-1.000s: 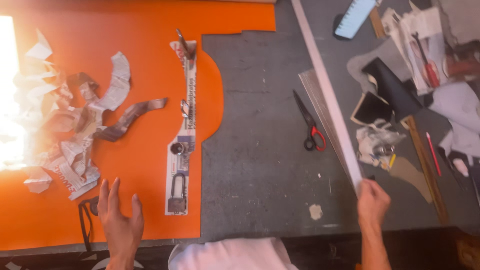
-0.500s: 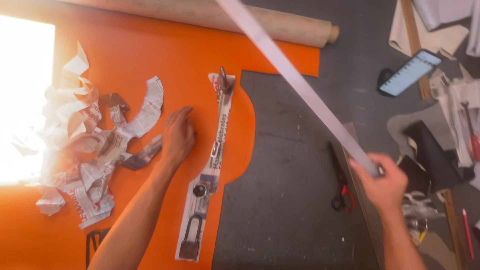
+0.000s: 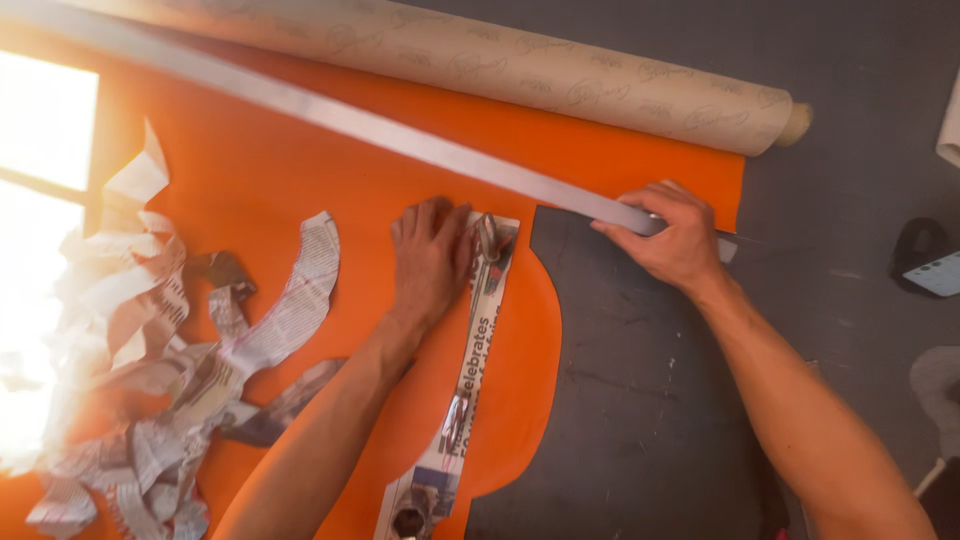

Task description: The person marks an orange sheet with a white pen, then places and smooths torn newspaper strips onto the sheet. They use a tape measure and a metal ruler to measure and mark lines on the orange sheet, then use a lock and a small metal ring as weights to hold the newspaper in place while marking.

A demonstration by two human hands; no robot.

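You've swung the long flat metal ruler (image 3: pixel 400 140) across the orange sheet (image 3: pixel 300 180) now, right hand (image 3: pixel 665 240) gripping its end. Left hand (image 3: pixel 432 258) lies open, flat on the narrow newspaper pattern strip (image 3: pixel 470 370).

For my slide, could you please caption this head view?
Left hand presses a long newspaper pattern strip onto orange sheet material while right hand grips a long metal ruler.

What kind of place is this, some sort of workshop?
Probably a sewing or craft cutting table: a newspaper pattern strip lies on orange sheet material, the right hand holds a long metal ruler, beside a brown paper roll.
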